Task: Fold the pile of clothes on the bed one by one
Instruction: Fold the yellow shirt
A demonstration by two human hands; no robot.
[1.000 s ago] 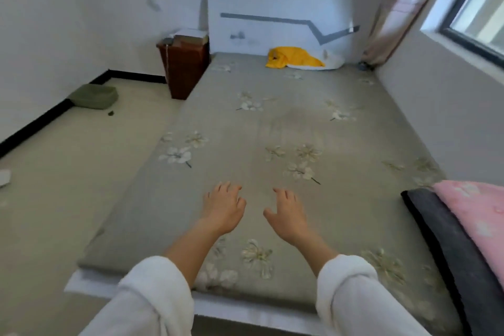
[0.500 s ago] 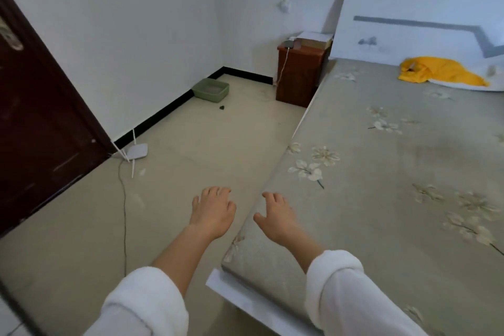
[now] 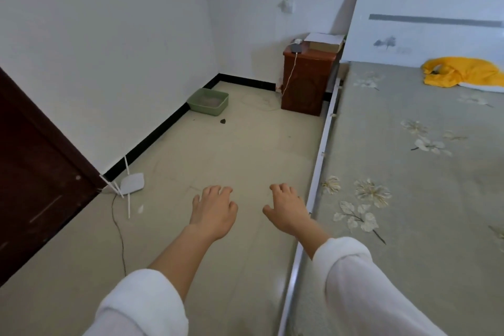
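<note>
Beige floor [image 3: 231, 150] fills centre frame; bed [image 3: 409, 199] with flower-print cover runs along the right side. Yellow cloth [image 3: 461, 71] lies crumpled on the bed at upper right, well apart from both hands. Left hand [image 3: 212, 213] and right hand [image 3: 287, 210] at lower centre, palms down over the floor, fingers loosely curled and slightly spread, holding nothing. Right hand just beside the bed edge. Nightstand [image 3: 305, 82] upper centre; green tray [image 3: 208, 101] by the wall; door [image 3: 35, 172] at left.

Floral bed [image 3: 409, 226], yellow garment [image 3: 463, 72] at head end
</note>
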